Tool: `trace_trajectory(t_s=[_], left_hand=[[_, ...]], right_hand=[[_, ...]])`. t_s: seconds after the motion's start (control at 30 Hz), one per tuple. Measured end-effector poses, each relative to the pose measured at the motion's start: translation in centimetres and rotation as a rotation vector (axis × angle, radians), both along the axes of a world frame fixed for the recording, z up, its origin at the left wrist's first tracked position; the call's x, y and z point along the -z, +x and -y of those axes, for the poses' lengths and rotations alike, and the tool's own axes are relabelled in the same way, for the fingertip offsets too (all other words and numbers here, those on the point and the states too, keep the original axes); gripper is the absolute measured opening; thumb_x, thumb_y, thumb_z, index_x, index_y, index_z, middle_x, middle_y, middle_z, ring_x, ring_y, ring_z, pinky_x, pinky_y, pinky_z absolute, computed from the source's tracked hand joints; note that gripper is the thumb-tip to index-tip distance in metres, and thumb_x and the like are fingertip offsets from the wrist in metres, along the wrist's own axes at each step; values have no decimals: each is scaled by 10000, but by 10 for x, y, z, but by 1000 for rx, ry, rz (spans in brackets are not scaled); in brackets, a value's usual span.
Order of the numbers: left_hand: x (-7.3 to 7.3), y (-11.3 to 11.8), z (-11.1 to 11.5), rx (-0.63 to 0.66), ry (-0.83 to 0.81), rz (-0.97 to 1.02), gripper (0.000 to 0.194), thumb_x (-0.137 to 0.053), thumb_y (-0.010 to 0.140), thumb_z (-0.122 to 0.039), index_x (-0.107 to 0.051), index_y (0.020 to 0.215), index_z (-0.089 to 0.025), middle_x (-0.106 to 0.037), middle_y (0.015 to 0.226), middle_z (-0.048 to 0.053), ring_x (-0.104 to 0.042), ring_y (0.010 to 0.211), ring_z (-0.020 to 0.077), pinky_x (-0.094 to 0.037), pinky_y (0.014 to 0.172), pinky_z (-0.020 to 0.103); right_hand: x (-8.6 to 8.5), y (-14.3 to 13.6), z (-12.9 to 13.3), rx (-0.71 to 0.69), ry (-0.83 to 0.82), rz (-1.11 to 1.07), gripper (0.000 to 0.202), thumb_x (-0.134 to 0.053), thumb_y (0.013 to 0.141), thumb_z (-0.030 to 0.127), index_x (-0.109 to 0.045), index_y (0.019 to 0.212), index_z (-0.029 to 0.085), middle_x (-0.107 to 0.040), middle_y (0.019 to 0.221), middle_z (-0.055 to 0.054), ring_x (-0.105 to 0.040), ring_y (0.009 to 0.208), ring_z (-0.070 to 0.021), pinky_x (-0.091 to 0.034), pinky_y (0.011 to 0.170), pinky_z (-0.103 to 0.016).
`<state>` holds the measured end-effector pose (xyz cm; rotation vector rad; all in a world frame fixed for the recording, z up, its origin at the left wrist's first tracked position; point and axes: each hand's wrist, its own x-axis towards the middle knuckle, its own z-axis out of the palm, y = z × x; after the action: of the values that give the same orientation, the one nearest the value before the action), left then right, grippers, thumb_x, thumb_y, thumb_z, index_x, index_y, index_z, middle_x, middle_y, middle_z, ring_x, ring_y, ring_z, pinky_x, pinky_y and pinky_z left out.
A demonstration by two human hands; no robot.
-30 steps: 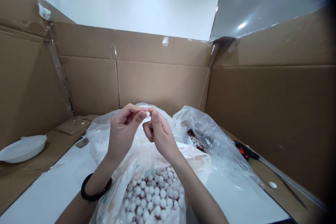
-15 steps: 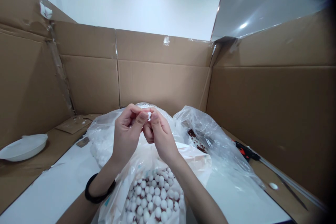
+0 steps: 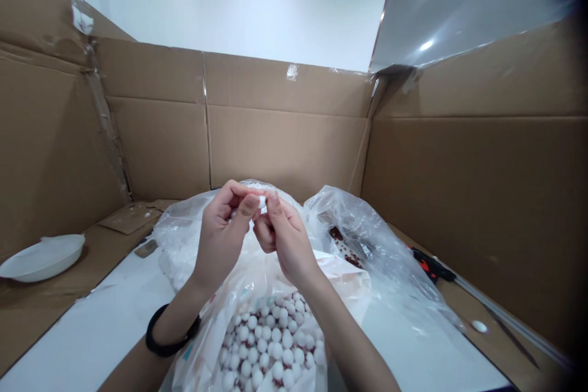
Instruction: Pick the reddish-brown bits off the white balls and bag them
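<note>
My left hand (image 3: 225, 233) pinches a small white ball (image 3: 262, 201) between thumb and forefinger. Close against it on the right, my right hand (image 3: 287, 236) is closed in a pinch at the ball's side; whatever lies between its fingertips is too small and hidden to name. Below both hands an open plastic bag (image 3: 215, 324) holds many white balls (image 3: 275, 352) with reddish-brown bits among them. Behind the hands sits a clear bag (image 3: 177, 239) with white contents.
To the right, a clear plastic bag (image 3: 390, 263) holds reddish-brown pieces (image 3: 351, 255). Beyond it lie a black-and-red glue gun (image 3: 432, 266) and a loose white piece (image 3: 479, 326). At left is a white dish (image 3: 43, 262). Cardboard walls (image 3: 285, 147) stand around the table.
My right hand has shifted slightly right and turned a little, so more of the white ball shows between the fingertips. My left hand stays nearly still.
</note>
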<state>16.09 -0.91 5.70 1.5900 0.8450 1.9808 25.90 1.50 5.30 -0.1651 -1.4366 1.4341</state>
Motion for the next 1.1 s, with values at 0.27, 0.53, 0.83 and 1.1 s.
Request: trace_trajectory(t_s=[0.27,0.53,0.83,1.1], left_hand=[[-17,-18,20,70,-67,-515,175,-578,863,-356,-671,840,-210,-459,581,-39,-329,483,78,-257,434,206],[-13,-14,15,129,-157,-1067,294,-429,914,-216,-692,1040,-259,-606,656,-42,-433,536,87,-320,530,214],[-7,-19,-14,-349,-122,-987,231,-502,891,-340,-702,992,-283,-528,596,-55,-433,531,110,-309,548,232],[-6,-9,-10,-476,-172,-975,189,-516,871,-290,-689,841,-219,-497,585,-50,-430,530,111,-267,522,237]], right_hand=[[-8,22,-40,-192,-738,-569,347,-235,949,143,-419,657,181,-231,477,88,-237,378,-56,-242,348,-140],[-6,22,-52,-168,-1047,-657,233,-271,894,120,-496,857,171,-497,668,-12,-537,566,-98,-510,493,-194],[-12,11,-30,-218,-996,-563,343,-291,898,136,-494,1173,110,-590,1145,-154,-558,1175,-247,-594,700,-277],[-9,6,-26,-199,-918,-536,312,-366,874,101,-498,1157,91,-555,1259,-196,-538,1212,-265,-583,749,-257]])
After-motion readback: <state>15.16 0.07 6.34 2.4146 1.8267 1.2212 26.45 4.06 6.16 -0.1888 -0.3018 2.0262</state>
